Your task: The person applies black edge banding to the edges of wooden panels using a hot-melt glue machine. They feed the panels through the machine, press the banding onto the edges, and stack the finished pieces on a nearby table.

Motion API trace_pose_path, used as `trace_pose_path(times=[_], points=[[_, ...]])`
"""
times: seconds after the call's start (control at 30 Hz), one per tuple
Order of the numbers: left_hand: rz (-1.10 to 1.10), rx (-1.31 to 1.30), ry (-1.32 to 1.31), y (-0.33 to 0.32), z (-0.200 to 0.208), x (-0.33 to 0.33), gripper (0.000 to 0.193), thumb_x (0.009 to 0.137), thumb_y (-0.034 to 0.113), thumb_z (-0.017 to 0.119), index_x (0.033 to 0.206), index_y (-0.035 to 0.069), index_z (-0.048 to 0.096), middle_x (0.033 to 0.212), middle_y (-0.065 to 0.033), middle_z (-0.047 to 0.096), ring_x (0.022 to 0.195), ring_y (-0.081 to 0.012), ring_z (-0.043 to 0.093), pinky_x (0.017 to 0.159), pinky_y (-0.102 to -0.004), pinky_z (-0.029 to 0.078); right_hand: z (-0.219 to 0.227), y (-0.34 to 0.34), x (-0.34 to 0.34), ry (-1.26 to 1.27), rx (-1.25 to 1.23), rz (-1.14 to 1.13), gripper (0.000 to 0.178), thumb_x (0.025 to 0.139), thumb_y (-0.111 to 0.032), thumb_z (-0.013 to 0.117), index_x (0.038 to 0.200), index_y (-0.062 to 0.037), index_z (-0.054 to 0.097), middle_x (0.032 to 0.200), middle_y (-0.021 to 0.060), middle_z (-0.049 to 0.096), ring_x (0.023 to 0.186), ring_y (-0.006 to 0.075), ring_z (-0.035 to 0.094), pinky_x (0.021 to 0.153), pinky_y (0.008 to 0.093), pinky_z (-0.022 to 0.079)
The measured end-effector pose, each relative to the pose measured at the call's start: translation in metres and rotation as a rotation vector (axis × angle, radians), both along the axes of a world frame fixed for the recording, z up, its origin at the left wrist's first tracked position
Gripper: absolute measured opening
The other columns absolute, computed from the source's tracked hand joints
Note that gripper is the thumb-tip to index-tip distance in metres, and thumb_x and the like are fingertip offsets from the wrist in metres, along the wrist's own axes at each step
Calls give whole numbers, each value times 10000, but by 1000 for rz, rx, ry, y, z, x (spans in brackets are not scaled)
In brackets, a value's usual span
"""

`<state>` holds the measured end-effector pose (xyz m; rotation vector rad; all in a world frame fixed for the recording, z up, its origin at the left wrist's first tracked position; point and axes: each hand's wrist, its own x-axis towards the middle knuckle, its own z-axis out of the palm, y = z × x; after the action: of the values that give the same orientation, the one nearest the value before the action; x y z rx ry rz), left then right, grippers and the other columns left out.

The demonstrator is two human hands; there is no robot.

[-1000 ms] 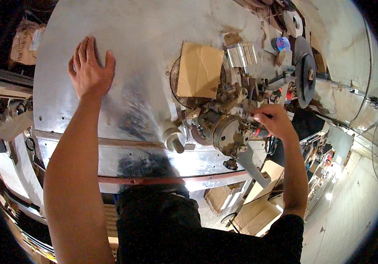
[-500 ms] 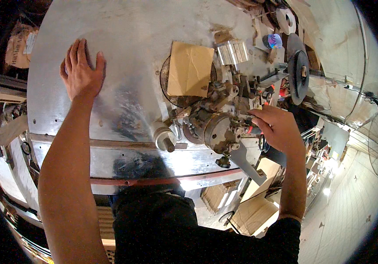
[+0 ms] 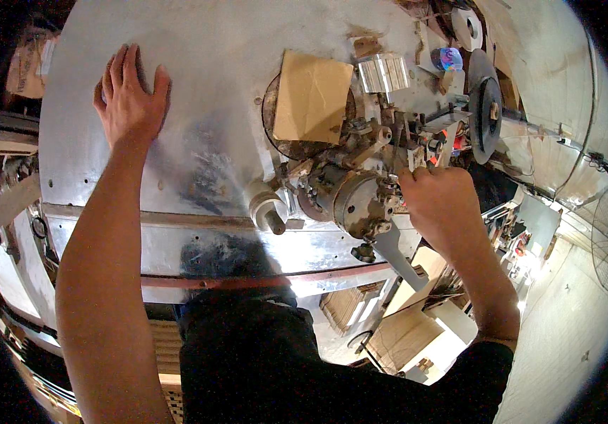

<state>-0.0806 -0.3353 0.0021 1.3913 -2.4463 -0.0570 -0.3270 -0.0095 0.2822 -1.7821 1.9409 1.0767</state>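
Note:
My left hand (image 3: 131, 102) lies flat on the broad grey metal table (image 3: 198, 63), fingers stretched and thumb apart, holding nothing. At the right, my right hand (image 3: 440, 201) is closed beside the greasy metal machine head (image 3: 357, 201), its fingers curled at the machine's side. Whatever sits inside that grip is hidden behind the fingers. A flat piece of brown cardboard (image 3: 312, 99) rests over a dark round plate (image 3: 270, 116) next to the machine. Nearer to me, a pale metal cylinder (image 3: 265, 205) adjoins the machine.
A bundle of pale strips (image 3: 383, 73) lies beyond the machine. To its right stand a dark round disc (image 3: 486, 116) and a tape roll (image 3: 466, 30). A flat metal plate (image 3: 401, 261) juts from the near side. Stacked boards (image 3: 350, 307) sit below the table edge.
My right hand has closed its fingers and turned over, moving slightly; the red piece beside it is now covered. My left hand stays flat. The whole view has shifted a little.

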Motion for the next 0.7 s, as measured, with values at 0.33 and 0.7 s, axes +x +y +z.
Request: trace_pose_path(times=[0.33,0.7], points=[[42,21,-49,1,2,-2,738,1046,583,572,1669,208,444,1724,-17,437,1631,-205,335,1346,-522,196,-6,-10,12,49,135,28,139,840,-121,724,962,-68,765,822,87,763,761,256,779,671,399,585],[30,4,-1,-2,-2,-1,725,1041,591,587,1656,226,469,1712,-10,457,1615,-223,364,1341,-523,205,-10,-7,18,21,47,107,232,815,-104,731,1036,-37,752,838,69,725,791,222,756,690,367,572]])
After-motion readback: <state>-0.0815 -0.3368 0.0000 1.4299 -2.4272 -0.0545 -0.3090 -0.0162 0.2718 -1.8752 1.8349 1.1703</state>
